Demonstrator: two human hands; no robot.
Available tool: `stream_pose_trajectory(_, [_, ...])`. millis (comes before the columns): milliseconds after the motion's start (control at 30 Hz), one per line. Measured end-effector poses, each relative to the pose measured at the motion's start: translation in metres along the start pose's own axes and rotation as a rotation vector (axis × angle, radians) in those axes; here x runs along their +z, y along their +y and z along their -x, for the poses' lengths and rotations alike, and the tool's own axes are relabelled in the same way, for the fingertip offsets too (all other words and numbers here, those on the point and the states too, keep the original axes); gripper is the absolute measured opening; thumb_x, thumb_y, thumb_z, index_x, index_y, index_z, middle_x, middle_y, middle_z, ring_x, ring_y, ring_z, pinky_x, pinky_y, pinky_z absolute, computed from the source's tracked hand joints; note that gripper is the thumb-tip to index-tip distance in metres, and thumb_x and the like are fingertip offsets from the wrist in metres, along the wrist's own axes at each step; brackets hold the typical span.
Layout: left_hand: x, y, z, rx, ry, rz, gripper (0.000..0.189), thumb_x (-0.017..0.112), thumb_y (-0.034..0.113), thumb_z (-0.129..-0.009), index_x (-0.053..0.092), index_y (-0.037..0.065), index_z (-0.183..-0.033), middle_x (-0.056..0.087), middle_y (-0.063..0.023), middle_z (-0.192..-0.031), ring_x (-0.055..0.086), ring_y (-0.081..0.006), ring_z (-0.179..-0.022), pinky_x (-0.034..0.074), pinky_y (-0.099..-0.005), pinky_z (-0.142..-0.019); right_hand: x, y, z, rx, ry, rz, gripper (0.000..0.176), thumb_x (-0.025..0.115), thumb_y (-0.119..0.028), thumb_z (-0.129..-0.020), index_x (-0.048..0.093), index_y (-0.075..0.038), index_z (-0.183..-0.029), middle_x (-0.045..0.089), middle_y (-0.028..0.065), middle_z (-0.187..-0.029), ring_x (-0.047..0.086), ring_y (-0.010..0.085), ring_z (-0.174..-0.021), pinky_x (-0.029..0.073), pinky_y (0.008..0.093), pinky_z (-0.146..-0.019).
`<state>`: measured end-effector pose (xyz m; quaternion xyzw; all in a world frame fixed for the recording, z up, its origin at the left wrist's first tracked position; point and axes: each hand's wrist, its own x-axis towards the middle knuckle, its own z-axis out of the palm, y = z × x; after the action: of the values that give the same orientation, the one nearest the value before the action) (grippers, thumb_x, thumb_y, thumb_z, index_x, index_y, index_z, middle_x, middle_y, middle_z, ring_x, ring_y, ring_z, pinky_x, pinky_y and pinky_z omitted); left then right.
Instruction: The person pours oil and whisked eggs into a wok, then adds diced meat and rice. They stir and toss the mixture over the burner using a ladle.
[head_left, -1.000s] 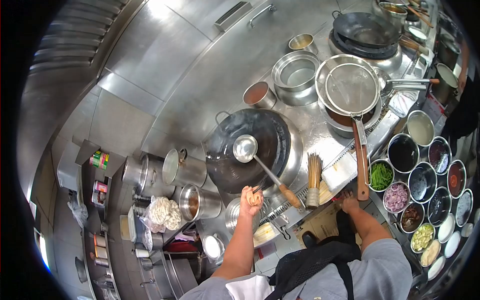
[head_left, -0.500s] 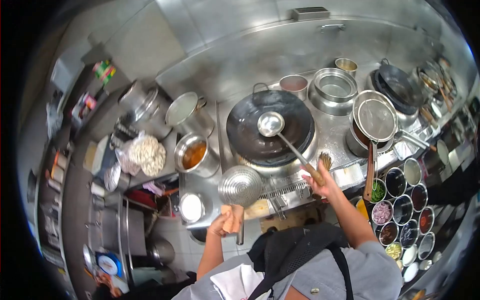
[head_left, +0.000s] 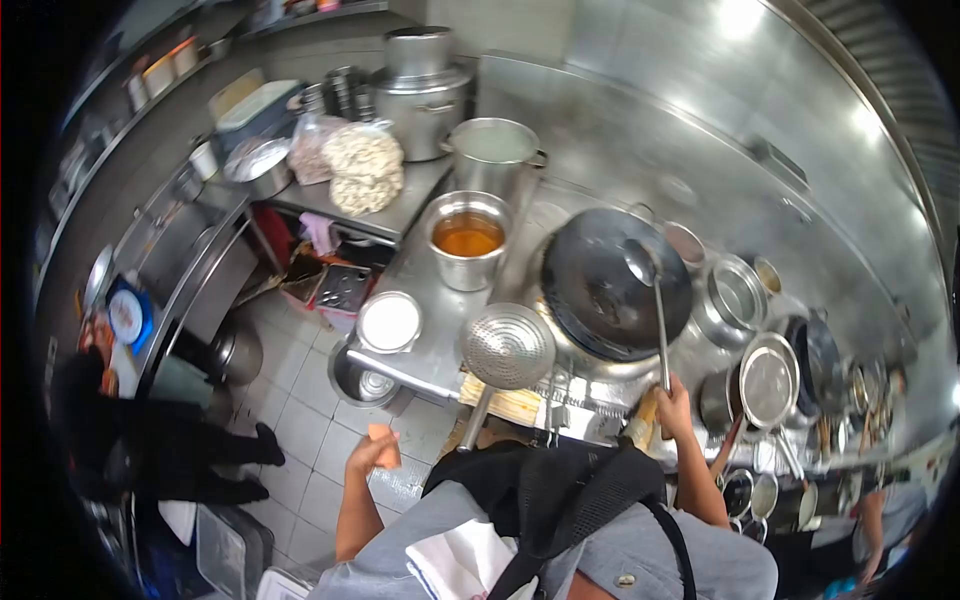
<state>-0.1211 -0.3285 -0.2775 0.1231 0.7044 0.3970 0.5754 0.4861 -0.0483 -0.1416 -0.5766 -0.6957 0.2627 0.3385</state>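
Note:
My right hand (head_left: 676, 408) is closed round the handle of a long metal ladle (head_left: 661, 325). The ladle's bowl rests inside a dark wok (head_left: 590, 290) on the stove. My left hand (head_left: 366, 456) grips a folded orange-tan cloth (head_left: 384, 446) over the tiled floor, in front of the counter. Between my hands, a round perforated strainer (head_left: 508, 346) lies at the counter's front edge, its handle pointing towards me. A bamboo brush (head_left: 641, 418) is close to my right hand, partly covered by it.
A pot of amber liquid (head_left: 468, 238) and a white-filled container (head_left: 390, 321) stand left of the wok. A bag of pale food (head_left: 364, 168) sits farther back. Right of the wok are a fine-mesh sieve (head_left: 769, 385) and several pots. A person in dark clothing (head_left: 170, 445) stands at left.
The view has swung to the left. My left hand has moved left with the cloth, away from the strainer. My right hand keeps hold of the ladle, its bowl still in the wok.

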Motion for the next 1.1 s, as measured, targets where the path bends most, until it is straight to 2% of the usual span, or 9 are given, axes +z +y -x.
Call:
stream_pose_trajectory(33, [-0.007, -0.03, -0.005, -0.107, -0.011, 0.067, 0.068, 0.083, 0.042, -0.075, 0.053, 0.0, -0.119, 0.064, -0.0102, -0.099, 0.067, -0.0222, -0.081, 0.058, -0.0368, -0.066, 0.006, -0.012, -0.005, 0.209, -0.094, -0.239, 0.046, 0.056, -0.011, -0.092, 0.048, -0.004, -0.137, 0.05, -0.0002, -0.062, 0.045, 0.0097, -0.041, 0.036, 0.0259, -0.039])
stream_pose_trajectory(200, [-0.021, -0.22, -0.037, -0.464, -0.187, 0.386, 0.034, 0.074, 0.038, -0.086, 0.058, 0.009, -0.084, 0.054, -0.004, -0.06, 0.055, -0.0158, -0.054, 0.047, -0.0349, -0.046, 0.02, -0.17, -0.036, 0.166, -0.207, -0.493, 0.037, 0.053, -0.011, -0.094, 0.048, -0.002, -0.129, 0.05, -0.0002, -0.064, 0.046, 0.009, -0.041, 0.038, 0.0242, -0.038])
stream_pose_trajectory(433, [-0.028, -0.202, -0.02, -0.408, -0.104, 0.264, 0.038, 0.078, 0.039, -0.082, 0.058, 0.007, -0.085, 0.057, -0.005, -0.063, 0.057, -0.016, -0.051, 0.047, -0.0323, -0.043, 0.076, -0.284, -0.092, 0.288, -0.668, -0.547, 0.031, 0.054, -0.01, -0.094, 0.051, -0.004, -0.125, 0.049, -0.0008, -0.067, 0.045, 0.0073, -0.043, 0.039, 0.0236, -0.038])
stream_pose_trajectory(700, [-0.08, -0.121, -0.044, -0.3, -0.007, 0.328, 0.045, 0.081, 0.038, -0.078, 0.059, 0.001, -0.088, 0.06, -0.0077, -0.066, 0.061, -0.0177, -0.051, 0.051, -0.0301, -0.043, 0.154, -0.291, -0.126, 0.198, -0.738, -0.22, 0.012, 0.057, -0.011, -0.091, 0.054, -0.005, -0.101, 0.05, 0.0005, -0.067, 0.047, 0.0081, -0.046, 0.04, 0.0263, -0.04])
stream_pose_trajectory(833, [-0.102, -0.11, -0.047, -0.19, 0.06, 0.291, 0.054, 0.083, 0.041, -0.075, 0.058, -0.003, -0.094, 0.063, -0.0095, -0.074, 0.065, -0.0212, -0.056, 0.056, -0.0329, -0.048, 0.166, -0.28, -0.114, 0.453, -0.723, -0.704, 0.014, 0.056, -0.015, -0.096, 0.053, -0.006, -0.106, 0.051, 0.0004, -0.069, 0.047, 0.0083, -0.047, 0.04, 0.0238, -0.039])
stream_pose_trajectory(900, [-0.111, -0.127, -0.054, -0.331, -0.03, 0.286, 0.043, 0.082, 0.036, -0.078, 0.059, 0.006, -0.097, 0.063, -0.0061, -0.075, 0.064, -0.0195, -0.061, 0.055, -0.0367, -0.055, 0.165, -0.275, -0.105, 0.765, -0.839, -1.468, 0.022, 0.051, -0.018, -0.099, 0.052, -0.004, -0.116, 0.048, 0.0001, -0.07, 0.047, 0.007, -0.048, 0.04, 0.0223, -0.039])
stream_pose_trajectory(967, [-0.113, -0.155, -0.066, -0.474, 0.083, 0.228, 0.032, 0.081, 0.032, -0.079, 0.061, 0.006, -0.082, 0.061, -0.0065, -0.068, 0.062, -0.0228, -0.059, 0.055, -0.0415, -0.057, 0.16, -0.272, -0.095, 0.779, -0.866, -1.724, 0.032, 0.047, -0.02, -0.101, 0.049, -0.003, -0.128, 0.047, 0.0001, -0.073, 0.045, 0.0056, -0.049, 0.041, 0.0214, -0.04])
stream_pose_trajectory(1000, [-0.118, -0.192, -0.097, -0.055, -0.007, -0.033, 0.03, 0.079, 0.028, -0.081, 0.062, 0.004, -0.073, 0.061, -0.0088, -0.068, 0.062, -0.0244, -0.058, 0.056, -0.0399, -0.063, 0.156, -0.27, -0.087, 0.792, -0.866, -1.875, 0.037, 0.045, -0.02, -0.102, 0.045, -0.001, -0.134, 0.047, 0.0005, -0.074, 0.044, 0.0061, -0.048, 0.04, 0.0212, -0.04])
stream_pose_trajectory(1100, [-0.118, -0.201, -0.092, -0.258, 0.095, -0.527, 0.053, 0.089, 0.04, -0.068, 0.065, 0.006, -0.102, 0.064, -0.0067, -0.1, 0.064, -0.0197, -0.085, 0.052, -0.0369, -0.079, 0.13, -0.266, -0.068, 0.739, -0.754, -2.059, 0.045, 0.043, -0.021, -0.102, 0.038, -0.002, -0.142, 0.047, 0.0013, -0.076, 0.043, 0.0059, -0.049, 0.037, 0.0205, -0.038])
